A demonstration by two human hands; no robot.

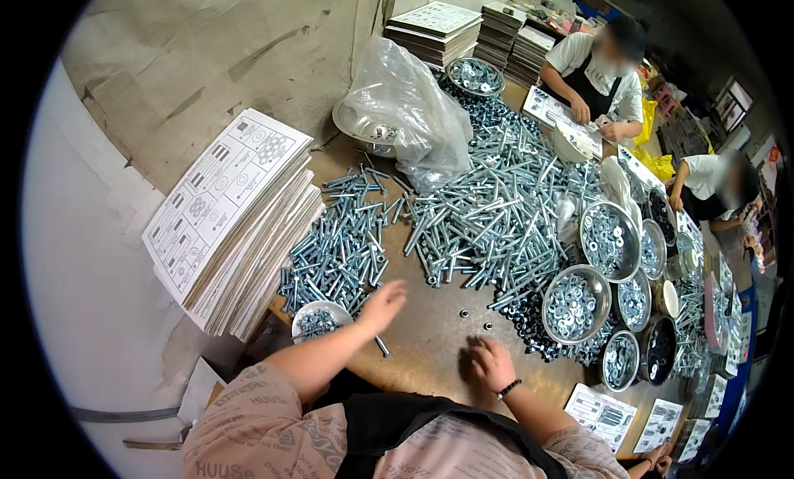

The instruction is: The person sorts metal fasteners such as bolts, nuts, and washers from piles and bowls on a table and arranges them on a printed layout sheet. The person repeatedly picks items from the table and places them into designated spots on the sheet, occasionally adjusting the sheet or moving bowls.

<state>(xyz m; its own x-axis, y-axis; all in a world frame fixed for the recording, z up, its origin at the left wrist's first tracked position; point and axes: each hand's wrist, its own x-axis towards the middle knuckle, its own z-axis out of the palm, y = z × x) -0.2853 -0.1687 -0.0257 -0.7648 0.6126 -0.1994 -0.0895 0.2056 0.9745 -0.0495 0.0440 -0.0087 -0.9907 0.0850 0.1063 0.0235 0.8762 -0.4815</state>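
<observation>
My left hand (384,305), slightly smeared, is above the table with its fingers stretched toward the pile of blue-grey bolts (339,239); I see nothing in it. A single bolt (382,345) lies below that hand, near a white bowl (318,320) of small metal parts. My right hand (494,365), with a dark bracelet at the wrist, rests low at the table's near side. Its fingers are loosely bent and a little apart, with nothing visible in them. Two nuts, one farther left (464,314) and one closer (489,326), lie just beyond its fingertips.
A tall stack of printed cards (231,206) stands at left. Long bolts (496,206) are heaped mid-table beside a clear plastic bag (405,107). Metal bowls of washers (576,304) crowd the right, next to dark nuts (538,334). Two co-workers (604,74) sit farther off.
</observation>
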